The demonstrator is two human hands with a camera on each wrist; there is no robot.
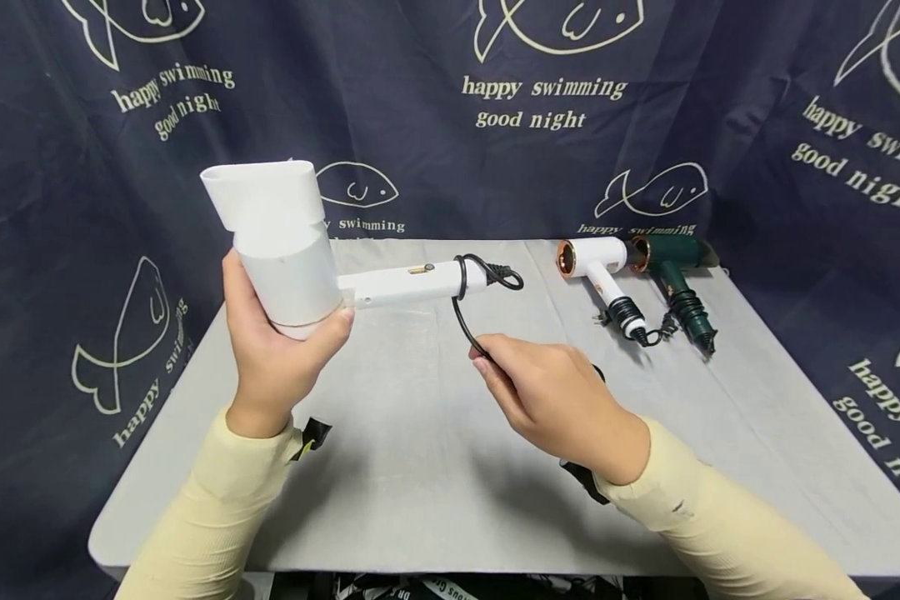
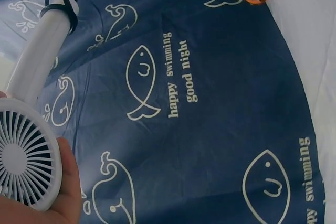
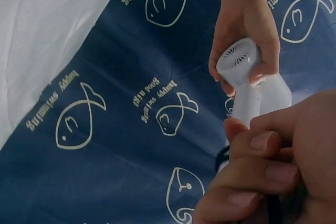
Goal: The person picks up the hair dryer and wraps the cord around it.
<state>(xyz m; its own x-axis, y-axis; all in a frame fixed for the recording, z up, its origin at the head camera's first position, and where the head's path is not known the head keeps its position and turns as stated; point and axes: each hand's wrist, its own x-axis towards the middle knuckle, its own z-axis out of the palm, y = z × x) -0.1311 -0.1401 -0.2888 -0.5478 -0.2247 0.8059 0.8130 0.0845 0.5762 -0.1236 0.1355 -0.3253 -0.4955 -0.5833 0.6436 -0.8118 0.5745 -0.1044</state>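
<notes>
My left hand point(image 1: 270, 358) grips a white hair dryer point(image 1: 288, 275) round its barrel and holds it above the table. Its flat nozzle points up and away, and the handle point(image 1: 412, 282) extends to the right. In the left wrist view the slatted rear grille point(image 2: 14, 163) faces the camera. A black cord point(image 1: 461, 321) loops once around the handle's end and runs down to my right hand point(image 1: 555, 400), which pinches it between thumb and fingers. The right wrist view shows that hand's curled fingers point(image 3: 252, 171) close up, with the dryer beyond.
At the table's back right lie a white hair dryer point(image 1: 600, 262) with a copper-coloured rim and a dark green one point(image 1: 675, 271), cords wound on their handles. A pale cloth covers the table point(image 1: 390, 483). Navy curtains point(image 1: 420, 50) with fish prints hang behind and beside it.
</notes>
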